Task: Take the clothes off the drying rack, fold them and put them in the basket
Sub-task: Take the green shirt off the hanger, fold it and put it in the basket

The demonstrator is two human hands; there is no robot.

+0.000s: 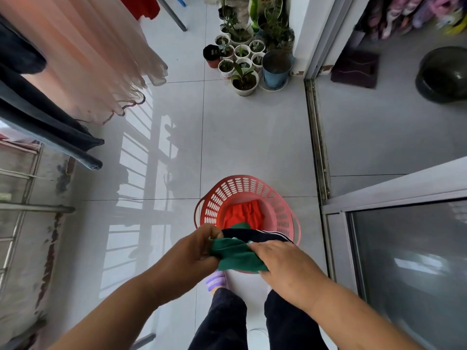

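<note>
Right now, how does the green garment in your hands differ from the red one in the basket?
The green garment is held up by the left hand and right hand; the red garment lies inside the basket. The green garment is bunched, the red garment lies flatter. Both are plain, single-coloured cloth.

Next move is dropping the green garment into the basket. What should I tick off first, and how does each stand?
1. Grip of left hand on green garment: ok, pinching.
2. Grip of right hand: ok, fingers curled over it.
3. Fold finished: cannot tell.
4. Placement of red basket under the hands: ok.
5. Room above red garment inside: ok.
6. Whether dark striped cloth is held or already inside: cannot tell.
</note>
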